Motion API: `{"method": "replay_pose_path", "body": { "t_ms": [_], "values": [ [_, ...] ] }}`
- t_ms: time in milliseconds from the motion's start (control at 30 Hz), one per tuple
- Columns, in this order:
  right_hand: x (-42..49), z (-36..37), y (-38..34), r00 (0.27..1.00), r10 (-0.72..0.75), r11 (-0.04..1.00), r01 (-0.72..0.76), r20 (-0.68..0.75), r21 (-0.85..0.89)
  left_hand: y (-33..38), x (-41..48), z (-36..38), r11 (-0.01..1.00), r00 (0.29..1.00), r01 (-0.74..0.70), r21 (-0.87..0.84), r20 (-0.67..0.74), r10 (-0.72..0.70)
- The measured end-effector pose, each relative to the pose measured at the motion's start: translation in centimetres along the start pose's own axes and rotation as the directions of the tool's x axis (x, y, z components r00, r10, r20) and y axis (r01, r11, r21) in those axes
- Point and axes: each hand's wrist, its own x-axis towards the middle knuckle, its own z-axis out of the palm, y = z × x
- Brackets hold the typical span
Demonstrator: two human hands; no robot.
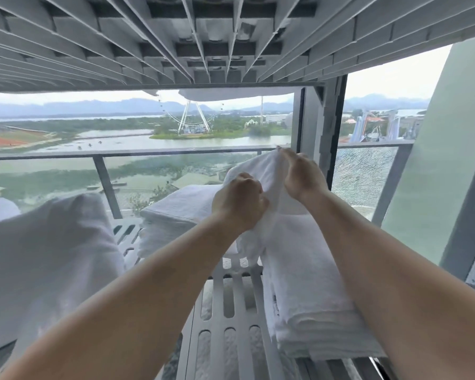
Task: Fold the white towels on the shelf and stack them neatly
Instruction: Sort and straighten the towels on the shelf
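While both hands held a small white terry towel (258,171) up over the grey slatted plastic shelf (232,297), the job looked roughly midway. The left hand (237,200) was curled tight around the towel's bunched lower part, and the right hand (302,178) pinched its upper edge, so this piece was not yet folded flat. On the shelf, a neat stack of folded white towels (307,283) lay directly under the hands at the right, and a second folded white stack (181,212) sat further back in the middle. To the left a loose, rumpled heap of white cloth (52,242) appeared to be waiting to be folded. White texture showed through the slots; I could not tell what lay below.
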Motion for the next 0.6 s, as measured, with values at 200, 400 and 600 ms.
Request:
{"method": "replay_pose_path", "body": {
  "t_ms": [200,400,600],
  "values": [
    [1.1,0.2,-0.8,1.000,-0.006,1.000,0.005,-0.022,-0.028,-2.6,0.0,-1.2,1.000,0.991,0.013,-0.008,-0.131,-0.014],
    [1.4,0.6,-2.9,0.998,0.050,0.999,-0.050,-0.027,-0.004,-5.7,-1.5,-3.6,0.999,0.970,-0.016,-0.031,-0.242,0.008],
    [1.0,0.2,-7.1,0.968,-0.020,1.000,0.014,-0.249,-0.026,-8.6,-3.7,-7.4,0.997,0.917,-0.006,-0.074,-0.398,-0.024]
  ]
}}
